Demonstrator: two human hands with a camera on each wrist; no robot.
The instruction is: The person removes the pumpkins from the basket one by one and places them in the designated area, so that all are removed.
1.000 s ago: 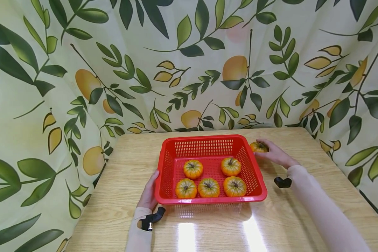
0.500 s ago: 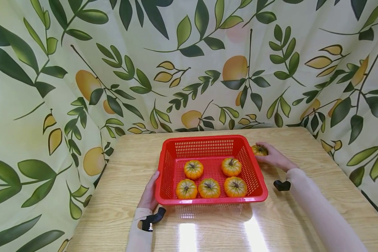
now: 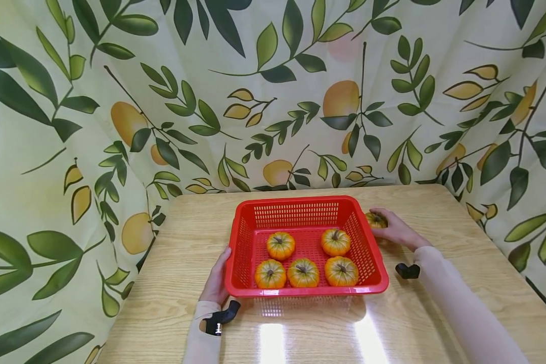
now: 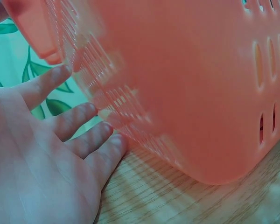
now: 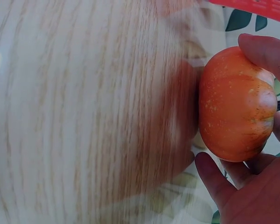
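A red plastic basket stands on the wooden table with several small orange pumpkins in it, one of them a front-row pumpkin. My left hand is at the basket's left side. In the left wrist view its nearly straight fingers touch the slotted outer wall. Just outside the basket's right wall, my right hand holds another pumpkin between thumb and fingers. That pumpkin is upright, at or very close to the tabletop. In the head view the hand covers part of it.
The wooden table extends around the basket on all sides. A leaf-and-fruit patterned curtain hangs behind the table and along both sides. Black wrist mounts stick out from the sleeves.
My right hand and its pumpkin have shifted slightly nearer and to the right, alongside the basket. The left hand, the basket and the pumpkins inside show no clear movement.
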